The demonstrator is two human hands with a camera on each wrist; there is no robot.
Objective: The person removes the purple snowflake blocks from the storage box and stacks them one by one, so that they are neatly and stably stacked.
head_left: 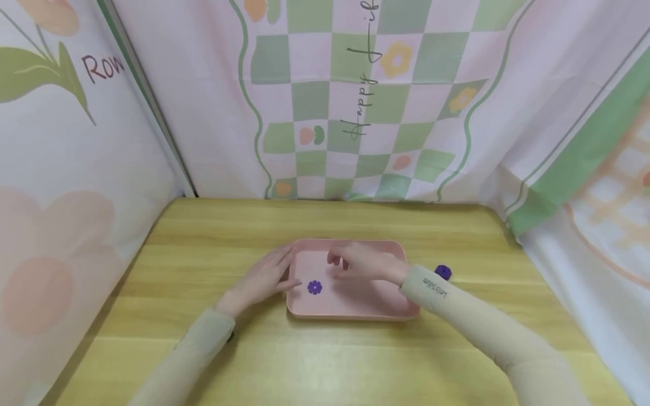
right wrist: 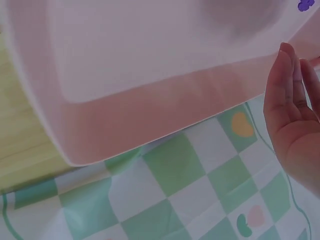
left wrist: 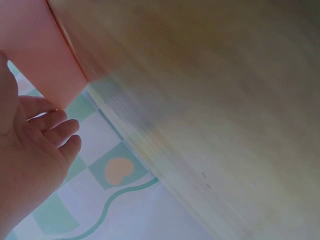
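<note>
In the head view a shallow pink tray (head_left: 350,314) lies on the wooden table. A small purple flower-shaped piece (head_left: 315,287) sits flat inside, toward the tray's left side. My left hand (head_left: 261,279) rests against the tray's left end, its thumb over the rim and the other fingers near the far corner. Above the tray's floor hovers my right hand (head_left: 368,263), its fingers loosely bent; nothing shows between them. The right wrist view also catches the purple piece (right wrist: 306,5) at its top corner. To the right of the tray stands a purple disc-like item (head_left: 443,272), partly behind my right sleeve.
The wooden table (head_left: 325,366) carries the tray and both forearms. A checkered cloth (head_left: 350,84) hangs along its far edge, with patterned cloths on the left (head_left: 71,214) and right (head_left: 574,237). The tray has raised walls all round.
</note>
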